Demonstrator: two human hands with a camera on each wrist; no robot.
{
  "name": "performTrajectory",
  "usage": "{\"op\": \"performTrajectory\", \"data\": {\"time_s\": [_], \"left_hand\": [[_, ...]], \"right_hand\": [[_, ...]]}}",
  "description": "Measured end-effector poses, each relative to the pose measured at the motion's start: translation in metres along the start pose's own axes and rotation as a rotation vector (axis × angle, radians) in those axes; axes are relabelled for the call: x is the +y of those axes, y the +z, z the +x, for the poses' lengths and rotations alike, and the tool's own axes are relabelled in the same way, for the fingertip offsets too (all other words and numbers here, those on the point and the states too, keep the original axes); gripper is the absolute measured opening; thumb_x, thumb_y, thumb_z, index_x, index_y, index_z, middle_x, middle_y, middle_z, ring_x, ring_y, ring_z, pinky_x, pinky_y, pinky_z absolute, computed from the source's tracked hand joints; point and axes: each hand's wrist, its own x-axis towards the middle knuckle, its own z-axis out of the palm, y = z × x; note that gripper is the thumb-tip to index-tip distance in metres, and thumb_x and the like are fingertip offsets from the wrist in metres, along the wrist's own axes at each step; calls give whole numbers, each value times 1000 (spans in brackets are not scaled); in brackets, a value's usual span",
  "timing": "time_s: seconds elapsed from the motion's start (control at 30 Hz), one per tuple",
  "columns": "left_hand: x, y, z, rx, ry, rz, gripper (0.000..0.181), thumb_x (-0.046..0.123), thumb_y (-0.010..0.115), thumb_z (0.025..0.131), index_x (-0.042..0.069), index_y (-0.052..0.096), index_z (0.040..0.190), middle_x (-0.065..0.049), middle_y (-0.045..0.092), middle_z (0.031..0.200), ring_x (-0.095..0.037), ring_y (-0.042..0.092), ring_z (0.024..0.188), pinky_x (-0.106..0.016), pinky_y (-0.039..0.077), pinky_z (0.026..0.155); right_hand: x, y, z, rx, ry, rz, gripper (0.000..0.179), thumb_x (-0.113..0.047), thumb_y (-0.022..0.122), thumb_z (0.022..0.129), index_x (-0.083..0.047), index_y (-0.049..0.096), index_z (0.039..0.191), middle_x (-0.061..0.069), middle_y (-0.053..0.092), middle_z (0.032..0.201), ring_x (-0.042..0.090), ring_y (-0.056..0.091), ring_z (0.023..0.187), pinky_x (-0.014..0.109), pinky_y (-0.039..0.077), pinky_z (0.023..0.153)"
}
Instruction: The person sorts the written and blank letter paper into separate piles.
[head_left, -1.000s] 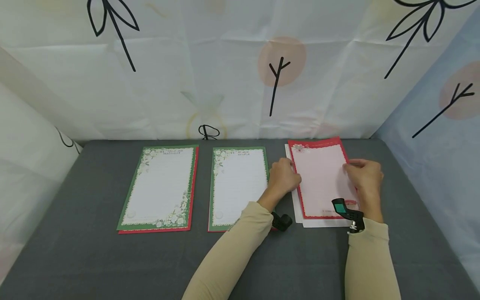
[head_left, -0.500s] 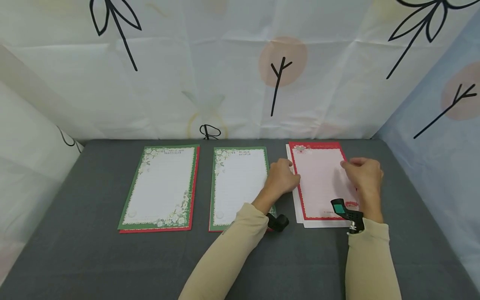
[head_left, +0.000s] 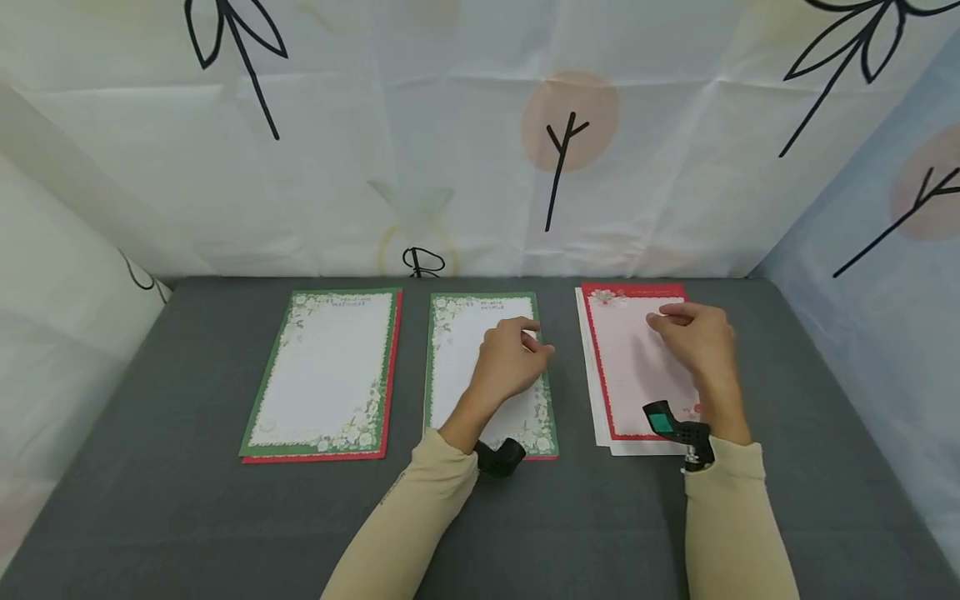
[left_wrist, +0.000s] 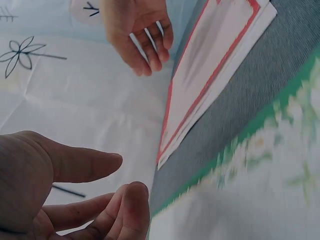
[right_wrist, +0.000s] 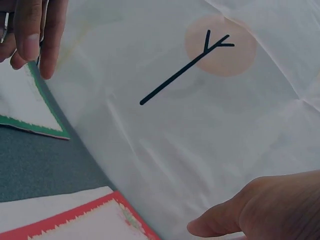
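My left hand hovers over the middle green-bordered sheet of writing paper, its fingers loosely bent and nothing between them. In the left wrist view the thumb and fingertips stand apart. My right hand hangs above the right part of the red-bordered sheet and holds nothing; its fingers are relaxed. Under that red-bordered sheet, white paper sticks out at the left and bottom edges. A strip of red shows below the middle green-bordered sheet.
Another green-bordered sheet lies at the left on the grey cloth-covered table, with a red sheet peeking out beneath it. Printed white fabric hangs behind the table and at both sides.
The red-bordered sheet's top settled lower over the white paper. Both hands have come away from its edges and moved left, the left hand over the middle sheet.
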Motion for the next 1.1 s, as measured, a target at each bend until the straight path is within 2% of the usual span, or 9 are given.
{"op": "performTrajectory", "data": {"time_s": [0.13, 0.33, 0.47, 0.6, 0.7, 0.87, 1.1], "left_hand": [[-14, -18, -8, 51, -28, 15, 38, 16, 73, 93, -1, 67, 127, -5, 71, 86, -20, 67, 74, -33, 50, 62], [-37, -47, -18, 130, -68, 3, 38, 15, 74, 92, -3, 68, 125, -6, 71, 83, -25, 72, 83, -43, 55, 73], [-48, -67, -22, 175, -115, -9, 38, 15, 73, 92, -3, 68, 125, -8, 71, 85, -27, 72, 84, -43, 55, 74], [-58, -86, -25, 205, -150, -13, 40, 15, 71, 93, -4, 66, 128, -12, 70, 89, -30, 71, 86, -42, 55, 71], [-64, -95, -27, 206, -171, 8, 40, 16, 70, 95, -5, 65, 129, -14, 71, 91, -31, 70, 88, -44, 55, 73], [-71, -102, -28, 163, -209, 75, 44, 18, 68, 96, -5, 62, 133, -17, 71, 100, -33, 69, 92, -48, 55, 78], [-73, -101, -26, 78, -282, 145, 51, 20, 69, 97, -6, 56, 139, -19, 68, 110, -36, 66, 98, -49, 54, 82]], "right_hand": [[-9, 9, -4, -29, -84, -26, 47, -30, 65, 98, 4, 65, 130, 27, 66, 119, 39, 58, 108, 40, 48, 79], [-20, 26, -10, -151, -205, -7, 44, -27, 65, 98, 5, 66, 129, 25, 67, 116, 38, 63, 104, 45, 51, 82], [-27, 39, -15, -236, -261, 2, 41, -24, 64, 98, 5, 66, 127, 25, 69, 116, 37, 65, 104, 48, 51, 83], [-33, 52, -20, -317, -291, -5, 40, -22, 65, 99, 5, 65, 128, 24, 68, 119, 36, 65, 105, 46, 52, 81], [-37, 63, -24, -355, -309, -38, 40, -22, 66, 99, 6, 65, 127, 22, 69, 115, 33, 66, 98, 41, 52, 76], [-42, 79, -29, -368, -329, -103, 40, -23, 67, 97, 7, 66, 124, 18, 71, 107, 29, 65, 86, 38, 49, 70], [-45, 92, -33, -358, -324, -124, 43, -21, 68, 97, 8, 64, 129, 21, 69, 114, 36, 66, 103, 48, 54, 83]]}}
